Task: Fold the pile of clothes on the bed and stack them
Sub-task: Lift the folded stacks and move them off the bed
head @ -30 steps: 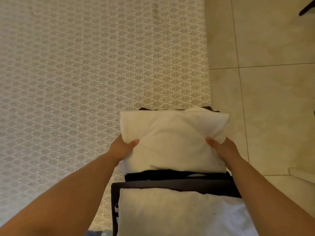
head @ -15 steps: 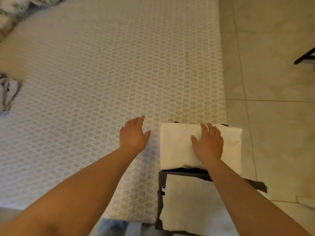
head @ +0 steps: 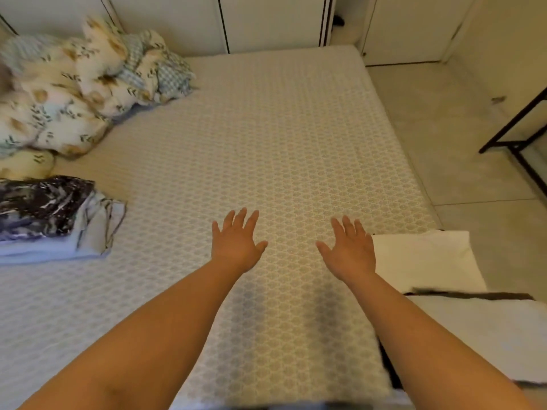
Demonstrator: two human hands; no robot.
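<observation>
Head-camera view: a person's left hand [head: 236, 245] and right hand [head: 349, 251] reach out side by side over the honeycomb-patterned grey mattress of the bed [head: 281, 137], fingers spread apart and straight, holding nothing. Whether the palms touch the mattress cannot be told. At lower right of the frame a folded white garment [head: 426, 261] lies at the bed's edge, just beside the right hand, with a thin dark layer [head: 473, 296] and a second white folded piece [head: 485, 335] nearer the camera; these appear to be the finished stack. At left of the frame sit a dark marbled-print folded cloth on pale blue fabric [head: 47, 217], and at upper left a crumpled floral-and-check bundle [head: 83, 84]. The likely step is fetching the next piece from the left. It is best drawn onto the bare middle of the mattress, laid flat and smoothed before folding, then matched to the white stack's outline so that the pile near the edge does not tip.
</observation>
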